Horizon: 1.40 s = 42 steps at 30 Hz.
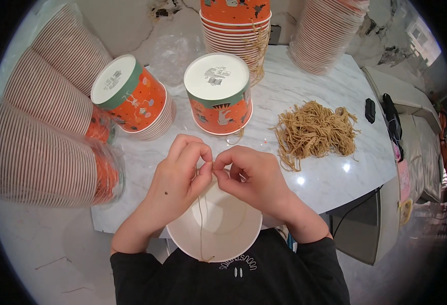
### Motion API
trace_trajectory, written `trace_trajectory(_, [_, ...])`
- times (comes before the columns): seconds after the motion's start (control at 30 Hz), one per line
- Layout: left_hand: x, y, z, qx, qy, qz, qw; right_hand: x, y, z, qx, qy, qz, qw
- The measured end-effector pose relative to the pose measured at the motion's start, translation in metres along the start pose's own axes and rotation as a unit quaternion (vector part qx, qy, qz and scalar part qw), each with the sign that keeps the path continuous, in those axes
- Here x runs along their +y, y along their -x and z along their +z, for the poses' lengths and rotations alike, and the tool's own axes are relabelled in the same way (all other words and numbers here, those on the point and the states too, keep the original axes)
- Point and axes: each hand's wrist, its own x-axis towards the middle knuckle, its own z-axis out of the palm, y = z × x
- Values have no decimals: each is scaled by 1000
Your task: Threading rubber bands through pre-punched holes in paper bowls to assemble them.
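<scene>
- Thin tan string (201, 223) pinched at its top end between the fingertips of both hands, hanging down across the inside of a white paper bowl (218, 229).
- White paper bowl held open side up at the near table edge, just under the hands, close to the body.
- Left hand (180, 173) curled, thumb and forefinger closed on the string.
- Right hand (249, 175) curled likewise, fingertips touching those of the left and nipping the same string.
- Two orange printed cups (218, 96) standing upside down just beyond the hands, white bases up, the left one (132, 96) tilted on a short stack.
- Heap of tan strings (315, 132) lying on the white marble table (330, 178), to the right of the hands and apart from them.
- Tall stack of orange cups (236, 35) farther back, with a few strings hanging down it.
- Long sleeves of stacked cups (45, 152) in clear wrap lying on the left; another stack (325, 30) at the far right.
- Small black object (370, 110) near the right table edge.
</scene>
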Motion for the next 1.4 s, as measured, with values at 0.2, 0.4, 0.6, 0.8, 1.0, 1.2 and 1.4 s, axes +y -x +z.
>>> trace_trajectory(0.2, [-4,1,1,-2,-12,3,1000,3,-5,-1,35,-15,-20,999])
trace_trajectory(0.4, [-2,-2,-2,18,11,-21,1000,-1,-7,1,62,-68,15,996])
trace_trajectory(0.6, [-6,-2,-3,9,69,-73,995,-3,-4,0,49,-43,-4,998])
trace_trajectory(0.8, [-5,-3,-4,29,47,-54,997,-3,-7,0,48,-45,-13,998])
trace_trajectory(1.0, [-10,-3,3,106,-97,45,989,7,-14,0,45,-98,7,994])
trace_trajectory(1.2, [-11,-4,2,114,-102,61,986,4,-16,-4,41,-90,6,995])
trace_trajectory(1.4, [-10,-6,-3,80,11,-31,996,3,-15,0,59,2,-47,997])
